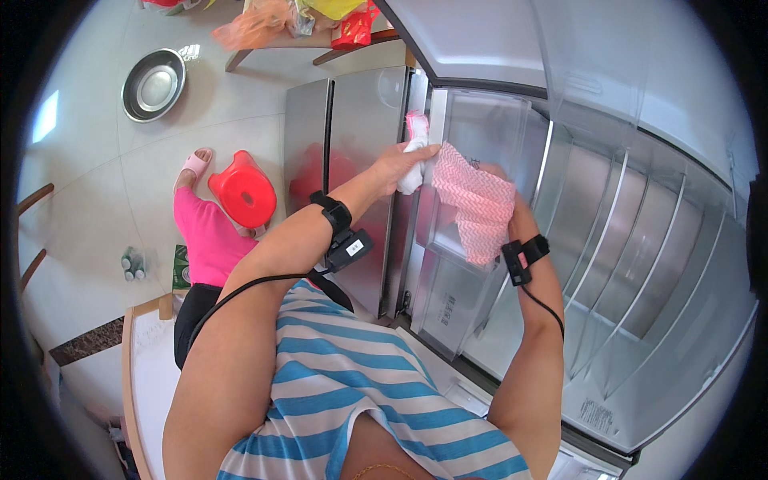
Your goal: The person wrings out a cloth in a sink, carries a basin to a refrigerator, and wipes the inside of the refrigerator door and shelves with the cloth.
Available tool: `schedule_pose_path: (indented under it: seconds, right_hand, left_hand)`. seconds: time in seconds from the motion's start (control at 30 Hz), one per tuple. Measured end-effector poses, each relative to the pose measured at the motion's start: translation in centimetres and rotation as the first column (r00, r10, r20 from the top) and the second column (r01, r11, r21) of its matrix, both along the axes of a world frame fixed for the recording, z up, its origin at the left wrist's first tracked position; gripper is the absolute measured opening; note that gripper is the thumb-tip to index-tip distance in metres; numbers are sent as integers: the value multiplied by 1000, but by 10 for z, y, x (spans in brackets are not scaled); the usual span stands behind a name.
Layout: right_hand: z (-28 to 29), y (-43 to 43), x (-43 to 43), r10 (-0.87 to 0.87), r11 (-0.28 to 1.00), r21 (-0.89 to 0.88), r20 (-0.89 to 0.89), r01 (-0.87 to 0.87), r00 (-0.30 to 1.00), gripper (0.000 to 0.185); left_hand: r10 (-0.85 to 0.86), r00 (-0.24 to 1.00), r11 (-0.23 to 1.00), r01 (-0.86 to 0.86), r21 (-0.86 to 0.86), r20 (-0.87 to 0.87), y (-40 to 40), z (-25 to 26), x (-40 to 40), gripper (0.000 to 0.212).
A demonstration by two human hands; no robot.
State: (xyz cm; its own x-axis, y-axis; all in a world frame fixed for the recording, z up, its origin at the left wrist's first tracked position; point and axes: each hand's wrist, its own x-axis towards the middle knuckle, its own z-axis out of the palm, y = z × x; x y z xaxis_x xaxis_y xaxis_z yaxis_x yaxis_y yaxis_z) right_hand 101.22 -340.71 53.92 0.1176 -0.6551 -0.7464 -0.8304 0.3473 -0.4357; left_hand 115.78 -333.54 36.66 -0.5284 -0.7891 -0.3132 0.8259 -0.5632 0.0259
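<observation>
My left hand (pixel 399 165) grips a bunched white cloth (pixel 414 157) with a pink end, by the front edge of the open refrigerator. A pink-and-white zigzag-patterned cloth (pixel 471 201) hangs from my right hand (pixel 503 175), whose fingers are mostly hidden behind it. The left thumb reaches to the edge of this cloth; whether it pinches it I cannot tell. Below both hands are two clear plastic drawers, the farther drawer (pixel 486 114) and the nearer drawer (pixel 447 306), which bears writing. Glass shelves (pixel 624 258) line the refrigerator compartment to the right.
An open door with clear bins (pixel 594 90) stands at the upper right. Lower steel fronts (pixel 360 120) lie left of the hands. On the tiled floor are a red plastic stool (pixel 243 189), a metal basin (pixel 155 86) and bottles (pixel 133 264). Plastic bags (pixel 258 24) rest on a wooden seat.
</observation>
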Motion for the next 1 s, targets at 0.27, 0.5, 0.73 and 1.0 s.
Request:
schedule_pose_path:
  seconds: [0.27,0.5,0.73,1.0]
  right_hand:
    - [10,-3,28,-251,967,37,264,250,931,34]
    - [25,-8,37,-264,957,-39,289,287,920,31]
    - [26,33,3,-276,961,76,158,267,948,24]
    - [12,7,24,-289,947,-41,325,319,900,32]
  left_hand:
    - [-21,996,1000,20,11,83,-1,-10,9,38]
    - [11,1000,1000,-11,23,6,1,-11,4,41]
    - [12,998,1000,-11,-8,60,1,-10,9,41]
    - [-10,998,1000,8,30,59,0,-8,7,43]
